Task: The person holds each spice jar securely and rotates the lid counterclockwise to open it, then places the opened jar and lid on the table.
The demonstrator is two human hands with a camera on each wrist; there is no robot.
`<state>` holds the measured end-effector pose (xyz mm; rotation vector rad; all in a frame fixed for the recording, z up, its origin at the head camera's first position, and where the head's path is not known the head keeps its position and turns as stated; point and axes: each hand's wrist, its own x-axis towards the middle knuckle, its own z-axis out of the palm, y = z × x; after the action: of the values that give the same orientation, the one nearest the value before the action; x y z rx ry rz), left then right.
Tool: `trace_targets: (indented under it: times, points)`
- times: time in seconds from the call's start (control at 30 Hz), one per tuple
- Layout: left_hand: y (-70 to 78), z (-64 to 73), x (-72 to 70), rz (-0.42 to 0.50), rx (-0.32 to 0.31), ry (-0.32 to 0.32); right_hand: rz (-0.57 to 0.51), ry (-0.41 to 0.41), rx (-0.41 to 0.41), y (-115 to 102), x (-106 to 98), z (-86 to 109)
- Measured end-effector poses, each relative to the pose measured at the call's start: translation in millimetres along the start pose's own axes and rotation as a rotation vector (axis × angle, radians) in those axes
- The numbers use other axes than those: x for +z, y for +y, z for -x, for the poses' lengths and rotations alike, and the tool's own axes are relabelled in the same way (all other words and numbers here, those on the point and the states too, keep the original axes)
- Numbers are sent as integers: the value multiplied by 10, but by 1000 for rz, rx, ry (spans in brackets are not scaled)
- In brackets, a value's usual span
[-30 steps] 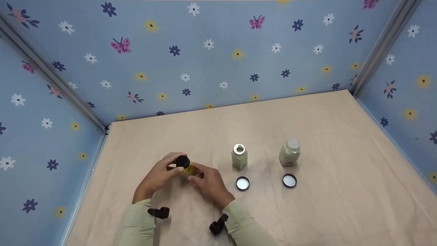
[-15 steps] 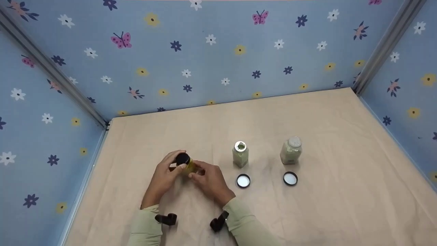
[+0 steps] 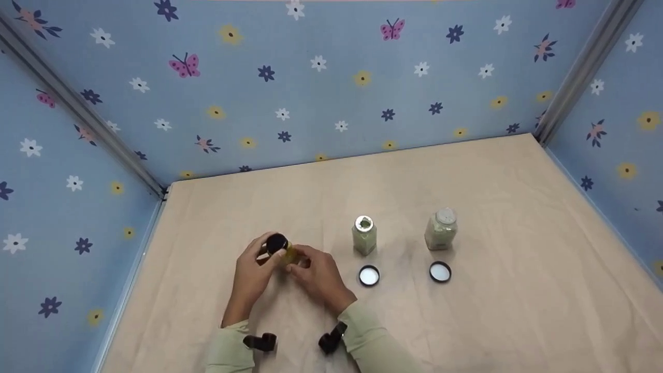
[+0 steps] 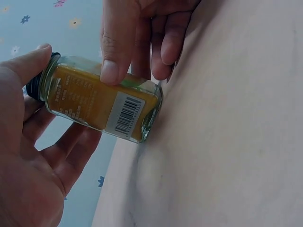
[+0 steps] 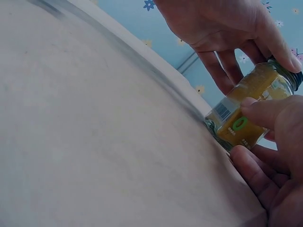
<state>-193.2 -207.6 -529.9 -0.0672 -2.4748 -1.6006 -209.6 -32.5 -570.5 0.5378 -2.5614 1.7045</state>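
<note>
A square glass spice jar (image 4: 94,99) with yellow-orange powder, a barcode label and a black lid (image 3: 277,243) is between both hands, near the table surface. My left hand (image 3: 251,274) grips the lid, thumb on one side and fingers on the other. Around the jar's glass body, my right hand (image 3: 322,276) pinches with thumb and fingers. To the right of the hands stands an uncapped jar (image 3: 364,239) of green contents with a silvery, partly opened seal on its mouth. Farther right is another uncapped jar (image 3: 441,233), pale green inside, its top whitish.
Two black lids lie on the cloth with white insides up: one lid (image 3: 369,276) in front of the nearer jar, one lid (image 3: 440,272) in front of the farther one. Blue flowered panels (image 3: 321,93) wall in the beige-covered table (image 3: 507,248) at the back and sides.
My left wrist and forearm have swung to the right while the fingers stay at the lid. The right hand holds the jar in nearly the same place.
</note>
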Motion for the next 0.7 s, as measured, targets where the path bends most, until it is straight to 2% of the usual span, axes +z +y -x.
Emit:
trace_targets:
  times: [0.17, 0.37, 0.7]
  points:
    - [14, 45, -16, 28, -5, -11, -3, -1, 6, -5, 12, 12]
    - [-37, 85, -47, 99, 8, -28, 11, -4, 14, -14, 6, 12]
    - [-75, 132, -46, 136, 15, 24, 1, 3, 13, -31, 6, 8]
